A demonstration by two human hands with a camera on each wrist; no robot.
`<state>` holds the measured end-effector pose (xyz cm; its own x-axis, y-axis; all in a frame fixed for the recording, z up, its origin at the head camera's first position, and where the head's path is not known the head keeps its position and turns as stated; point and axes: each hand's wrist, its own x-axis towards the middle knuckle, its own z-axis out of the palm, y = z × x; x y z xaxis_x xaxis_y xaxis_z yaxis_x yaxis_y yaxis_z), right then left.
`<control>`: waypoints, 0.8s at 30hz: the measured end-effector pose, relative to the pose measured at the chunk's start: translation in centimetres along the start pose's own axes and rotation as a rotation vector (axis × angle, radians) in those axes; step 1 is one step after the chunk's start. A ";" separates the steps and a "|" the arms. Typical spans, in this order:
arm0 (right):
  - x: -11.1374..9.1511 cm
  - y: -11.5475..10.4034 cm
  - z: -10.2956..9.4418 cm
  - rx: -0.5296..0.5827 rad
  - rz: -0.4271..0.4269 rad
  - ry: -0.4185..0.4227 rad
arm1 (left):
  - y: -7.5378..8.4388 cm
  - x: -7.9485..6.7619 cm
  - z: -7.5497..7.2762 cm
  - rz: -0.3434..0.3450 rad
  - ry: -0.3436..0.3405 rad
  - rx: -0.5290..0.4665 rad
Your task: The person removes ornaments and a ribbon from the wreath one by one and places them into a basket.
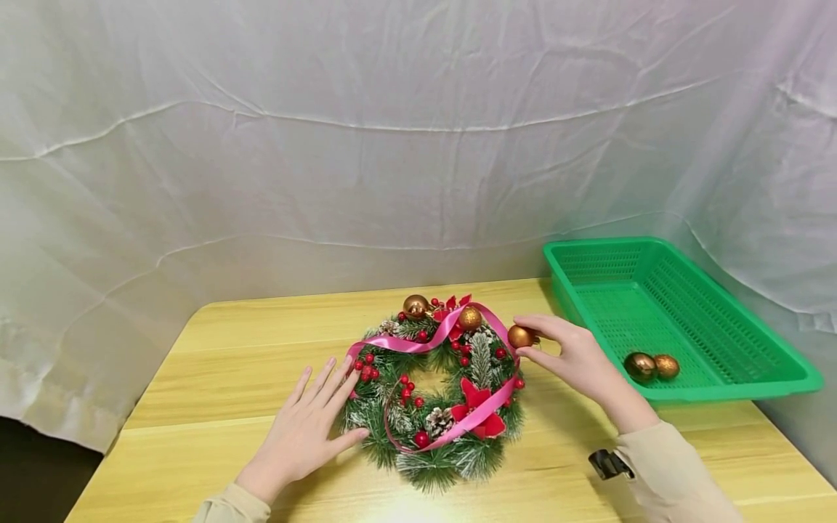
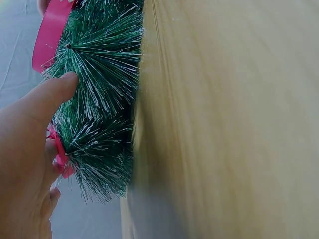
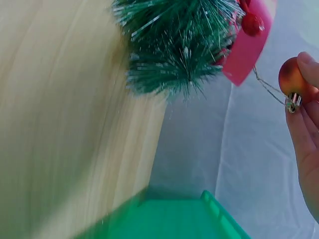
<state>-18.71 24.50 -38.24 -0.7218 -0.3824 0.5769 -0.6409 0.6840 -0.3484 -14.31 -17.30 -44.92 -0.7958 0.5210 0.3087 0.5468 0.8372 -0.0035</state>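
Note:
A green wreath (image 1: 431,468) with frosted tips, red berries, pine cones and red flowers lies on the table. Over it loops a pink ribbon (image 1: 480,414). Two copper Christmas balls sit at its back, one shiny (image 1: 415,306), one textured (image 1: 470,318). My left hand (image 1: 304,434) rests on the wreath's left edge, fingers straight and spread, thumb against the needles in the left wrist view. At the right side, my right hand (image 1: 578,359) pinches another copper Christmas ball (image 3: 290,77) between thumb and fingers. Its silver cap and thin gold hanging loop show in the right wrist view.
A green plastic basket (image 1: 752,327) stands at the right, with a shiny brown ball (image 1: 640,367) and a textured copper ball (image 1: 667,366) inside. Behind the wooden table (image 1: 216,378) hangs a pale cloth (image 1: 392,181).

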 end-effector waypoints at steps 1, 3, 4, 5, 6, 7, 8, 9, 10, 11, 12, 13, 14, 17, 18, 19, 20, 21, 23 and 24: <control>-0.1 0.0 -0.2 -0.005 0.001 0.002 | 0.0 0.0 0.0 0.001 0.002 0.000; -0.4 0.1 -0.7 -0.018 0.011 0.003 | 0.0 0.0 0.0 0.002 0.003 0.001; -0.6 0.1 -0.9 -0.025 0.015 0.004 | 0.0 0.0 0.0 0.002 0.003 0.000; -0.7 0.2 -1.2 -0.032 0.020 0.005 | 0.0 0.0 0.0 0.001 0.002 -0.004; -0.9 0.2 -1.4 -0.042 0.028 0.004 | 0.0 0.0 0.0 0.000 0.001 -0.008; -1.0 0.3 -1.7 -0.053 0.034 0.005 | 0.0 0.0 0.0 -0.001 0.000 -0.010; -1.2 0.3 -1.9 -0.064 0.043 0.007 | 0.0 0.0 0.0 0.000 -0.001 -0.009; -1.4 0.4 -2.2 -0.075 0.051 0.009 | 0.0 0.0 0.0 0.000 -0.003 -0.009; -1.6 0.5 -2.4 -0.080 0.053 0.012 | 0.0 0.0 0.0 0.000 -0.003 -0.006; -1.7 0.6 -2.6 -0.088 0.059 0.013 | 0.0 0.0 0.0 0.001 -0.003 -0.004; -1.9 0.7 -2.9 -0.095 0.062 0.013 | 0.0 0.0 0.1 0.002 -0.003 -0.001; -2.0 0.8 -3.1 -0.098 0.062 0.014 | 0.0 0.0 0.1 0.003 -0.002 0.001; -2.2 0.9 -3.4 -0.099 0.062 0.014 | 0.0 0.0 0.1 0.004 -0.001 0.002; -2.6 1.3 -4.1 -0.101 0.066 0.011 | 0.0 0.0 0.1 0.004 -0.001 0.000; -2.8 1.4 -4.4 -0.098 0.070 0.009 | 0.0 0.0 0.1 0.002 -0.004 -0.003; -2.9 1.5 -4.6 -0.096 0.073 0.008 | 0.0 0.1 0.1 0.000 -0.007 -0.005; -3.0 1.6 -4.8 -0.102 0.080 0.008 | 0.0 0.1 0.1 -0.002 -0.010 -0.006; -3.2 1.7 -5.1 -0.103 0.091 0.005 | 0.0 0.1 0.1 -0.004 -0.011 -0.007; -3.5 1.8 -5.5 -0.107 0.113 -0.005 | 0.0 0.1 0.0 -0.007 -0.014 -0.010; -3.6 1.9 -5.8 -0.110 0.126 -0.012 | 0.0 0.0 0.0 -0.007 -0.015 -0.011</control>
<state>-15.79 30.78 -36.74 -0.7983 -0.2962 0.5244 -0.5129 0.7909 -0.3339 -14.37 -17.29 -44.93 -0.8035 0.5174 0.2944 0.5437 0.8392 0.0091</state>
